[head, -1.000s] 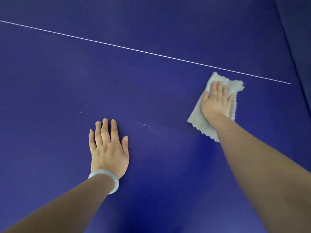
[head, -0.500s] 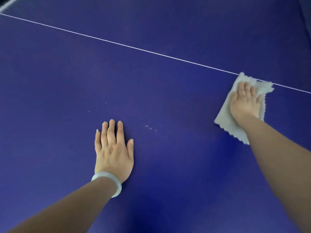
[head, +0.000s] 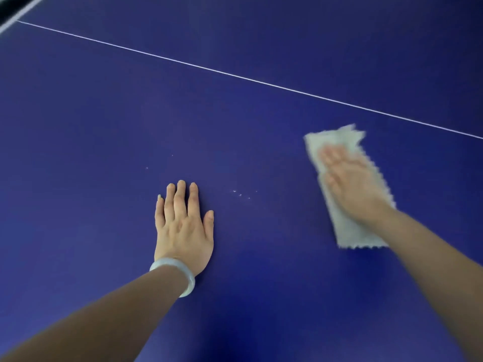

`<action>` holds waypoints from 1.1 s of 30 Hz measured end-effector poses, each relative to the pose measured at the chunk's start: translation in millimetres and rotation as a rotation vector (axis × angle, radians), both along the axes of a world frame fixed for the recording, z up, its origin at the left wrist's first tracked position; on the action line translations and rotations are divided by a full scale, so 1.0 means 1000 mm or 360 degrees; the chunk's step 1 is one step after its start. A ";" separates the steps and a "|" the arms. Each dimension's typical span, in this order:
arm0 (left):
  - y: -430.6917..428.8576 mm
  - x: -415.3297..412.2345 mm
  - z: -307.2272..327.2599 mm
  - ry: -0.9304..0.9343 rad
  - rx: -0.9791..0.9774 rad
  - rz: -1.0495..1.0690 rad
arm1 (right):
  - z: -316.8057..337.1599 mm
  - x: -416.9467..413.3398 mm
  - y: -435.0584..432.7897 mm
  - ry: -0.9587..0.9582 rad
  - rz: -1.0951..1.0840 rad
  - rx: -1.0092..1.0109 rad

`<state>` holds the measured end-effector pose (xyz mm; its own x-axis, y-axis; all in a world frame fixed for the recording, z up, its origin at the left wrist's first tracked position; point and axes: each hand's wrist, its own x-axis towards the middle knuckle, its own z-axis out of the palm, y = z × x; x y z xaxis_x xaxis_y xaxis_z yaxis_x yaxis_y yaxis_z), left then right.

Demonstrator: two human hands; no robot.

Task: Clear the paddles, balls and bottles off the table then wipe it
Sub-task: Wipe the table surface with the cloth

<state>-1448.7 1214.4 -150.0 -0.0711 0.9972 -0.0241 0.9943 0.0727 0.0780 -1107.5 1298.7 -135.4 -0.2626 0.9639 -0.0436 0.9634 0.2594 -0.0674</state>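
Note:
The blue table [head: 104, 113] fills the view, with a thin white centre line [head: 235, 75] running across it. My right hand [head: 350, 184] lies flat with straight fingers on a pale grey cloth [head: 352, 231] and presses it onto the table; hand and cloth are blurred by motion. My left hand [head: 183, 223] rests flat on the table, fingers straight, a pale bangle on its wrist. No paddles, balls or bottles are in view.
A few small white specks [head: 240, 194] sit on the surface between my hands, and two more specks [head: 159, 162] lie further left. The table's white edge [head: 18, 14] shows at the top left corner.
My right hand has slid the cloth back towards me and to the left, away from the white line. My left hand has stayed in place.

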 end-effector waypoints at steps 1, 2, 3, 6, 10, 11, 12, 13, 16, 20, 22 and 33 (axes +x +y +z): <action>0.000 0.000 0.000 0.0002 0.0000 0.0001 | -0.001 0.014 0.010 0.0028 -0.0290 -0.0034; -0.001 0.001 0.001 0.0003 -0.0005 0.0002 | -0.003 0.020 0.021 0.0060 -0.0526 -0.0073; 0.000 0.001 0.002 0.0001 -0.0011 0.0004 | -0.003 0.016 0.031 0.0082 -0.0699 -0.0084; 0.001 0.000 0.001 0.0000 -0.0029 0.0003 | -0.002 -0.038 0.040 0.0047 -0.0632 -0.0035; 0.000 0.001 0.004 -0.0006 -0.0041 0.0009 | -0.001 -0.095 -0.025 -0.0058 0.0348 -0.0127; 0.000 0.002 0.005 -0.0009 -0.0051 0.0005 | -0.001 -0.087 -0.043 -0.0075 0.0445 -0.0149; 0.000 0.002 0.005 -0.0013 -0.0055 0.0003 | -0.003 -0.071 -0.054 -0.0080 0.0413 -0.0137; 0.000 0.001 0.006 -0.0016 -0.0056 0.0004 | -0.006 -0.051 -0.062 -0.0073 0.0244 -0.0104; 0.000 0.000 0.005 -0.0020 -0.0078 -0.0008 | -0.007 0.001 -0.085 0.0049 -0.0662 -0.0093; 0.000 0.001 0.005 -0.0018 -0.0077 -0.0014 | -0.006 -0.043 -0.109 0.0101 -0.0909 -0.0096; -0.001 0.001 0.007 -0.0018 -0.0081 -0.0013 | -0.008 -0.080 -0.116 0.0062 -0.0626 -0.0099; -0.004 -0.001 0.005 -0.0021 -0.0061 -0.0074 | -0.010 -0.090 -0.261 0.0189 -0.1332 -0.0112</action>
